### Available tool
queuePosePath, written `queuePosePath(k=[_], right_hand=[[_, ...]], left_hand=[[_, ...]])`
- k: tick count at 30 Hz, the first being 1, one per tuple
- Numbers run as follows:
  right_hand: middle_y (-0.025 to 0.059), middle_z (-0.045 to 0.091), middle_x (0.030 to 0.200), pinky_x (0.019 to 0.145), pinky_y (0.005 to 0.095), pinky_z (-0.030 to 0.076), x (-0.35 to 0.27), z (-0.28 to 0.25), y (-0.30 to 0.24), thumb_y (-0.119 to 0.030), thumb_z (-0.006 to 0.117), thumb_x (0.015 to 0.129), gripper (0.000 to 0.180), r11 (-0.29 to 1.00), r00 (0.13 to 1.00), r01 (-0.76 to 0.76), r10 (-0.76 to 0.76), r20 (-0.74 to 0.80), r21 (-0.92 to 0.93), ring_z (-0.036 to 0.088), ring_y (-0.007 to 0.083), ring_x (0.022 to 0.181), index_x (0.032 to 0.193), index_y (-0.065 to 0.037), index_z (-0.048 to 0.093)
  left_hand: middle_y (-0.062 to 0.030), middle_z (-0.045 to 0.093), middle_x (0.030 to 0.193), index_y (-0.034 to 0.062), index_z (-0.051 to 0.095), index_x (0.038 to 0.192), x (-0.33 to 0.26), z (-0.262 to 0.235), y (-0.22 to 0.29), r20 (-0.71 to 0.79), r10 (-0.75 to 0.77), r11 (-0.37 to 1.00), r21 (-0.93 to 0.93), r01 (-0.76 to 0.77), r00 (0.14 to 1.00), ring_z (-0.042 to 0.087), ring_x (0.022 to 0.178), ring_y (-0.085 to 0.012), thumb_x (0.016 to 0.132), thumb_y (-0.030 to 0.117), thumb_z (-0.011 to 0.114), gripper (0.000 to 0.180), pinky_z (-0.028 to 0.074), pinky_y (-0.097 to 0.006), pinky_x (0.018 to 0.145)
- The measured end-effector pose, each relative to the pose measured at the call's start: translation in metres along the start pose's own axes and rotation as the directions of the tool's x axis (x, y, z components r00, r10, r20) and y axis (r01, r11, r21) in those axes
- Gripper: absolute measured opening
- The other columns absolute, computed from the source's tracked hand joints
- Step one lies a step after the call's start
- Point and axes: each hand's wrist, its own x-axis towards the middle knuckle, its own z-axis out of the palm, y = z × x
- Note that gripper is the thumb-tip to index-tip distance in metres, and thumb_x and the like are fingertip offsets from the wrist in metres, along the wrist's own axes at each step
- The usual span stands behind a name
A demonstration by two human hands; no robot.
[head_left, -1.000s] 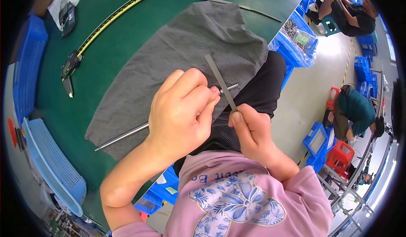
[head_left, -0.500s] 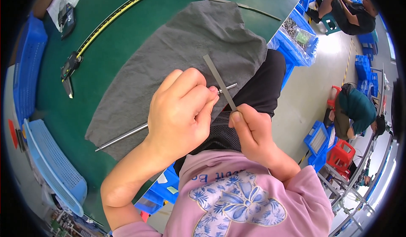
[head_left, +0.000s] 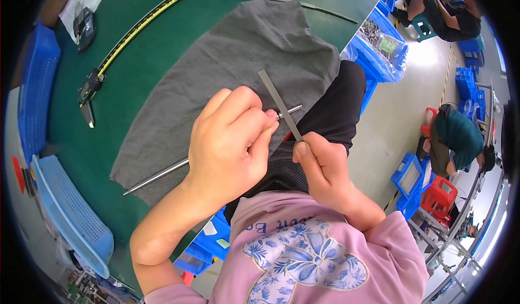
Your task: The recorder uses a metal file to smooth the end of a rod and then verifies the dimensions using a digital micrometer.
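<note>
My left hand (head_left: 227,141) is closed around a thin metal rod (head_left: 157,178), whose long end slants down to the left over a grey cloth (head_left: 216,60). The rod's short tip pokes out past my fingers on the right. Between thumb and fingers, my right hand (head_left: 323,166) pinches one end of a flat grey file (head_left: 278,99). That file crosses the rod near its tip and seems to touch it. Another slim file (head_left: 303,4) lies at the far edge of the cloth.
On the green table (head_left: 135,33) at left lies a long caliper (head_left: 89,90), with a smaller black caliper (head_left: 84,27) beyond it. A light blue basket (head_left: 73,212) stands at the near left. Plastic-lined blue bins (head_left: 382,49) sit off the right edge. Two people sit farther right.
Both hands keep their grips, and the file stays across the rod with almost no movement. The whole view has shifted very slightly.
</note>
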Motion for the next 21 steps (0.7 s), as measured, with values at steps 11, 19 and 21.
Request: queuePosePath(k=[11, 19, 21], right_hand=[[0.0119, 0.054, 0.058, 0.048, 0.0351, 0.043, 0.012, -0.003, -0.007, -0.008, 0.054, 0.092, 0.013, 1.000, 1.000, 0.021, -0.021, -0.008, 0.021, 0.057, 0.0280, 0.050, 0.080, -0.002, 0.055], [0.0102, 0.055, 0.058, 0.049, 0.0310, 0.043, 0.008, -0.016, -0.012, -0.008, 0.052, 0.094, 0.018, 0.990, 0.995, -0.096, 0.092, 0.045, 0.107, 0.055, 0.0219, 0.049, 0.079, 0.001, 0.056], [0.0104, 0.056, 0.058, 0.049, 0.0314, 0.043, 0.006, -0.015, -0.012, -0.008, 0.052, 0.094, 0.018, 0.988, 0.995, -0.098, 0.094, 0.041, 0.123, 0.056, 0.0225, 0.049, 0.079, 0.001, 0.056]], left_hand=[[-0.0066, 0.051, 0.072, 0.0021, 0.057, 0.068, 0.000, -0.001, 0.004, 0.001, 0.000, 1.000, 0.005, 0.000, 1.000, 0.049, 0.063, -0.0247, 0.068, -0.005, 0.071, 0.016, 0.040, -0.035, 0.054], [-0.0067, 0.052, 0.071, 0.0018, 0.058, 0.068, 0.000, 0.001, 0.003, -0.016, -0.020, 1.000, 0.020, 0.021, 1.000, 0.049, 0.062, -0.0241, 0.067, -0.006, 0.072, 0.016, 0.040, -0.035, 0.054], [-0.0067, 0.052, 0.071, 0.0018, 0.058, 0.068, 0.000, 0.001, 0.003, -0.018, -0.021, 1.000, 0.010, 0.021, 1.000, 0.049, 0.062, -0.0240, 0.067, -0.006, 0.072, 0.016, 0.040, -0.035, 0.054]])
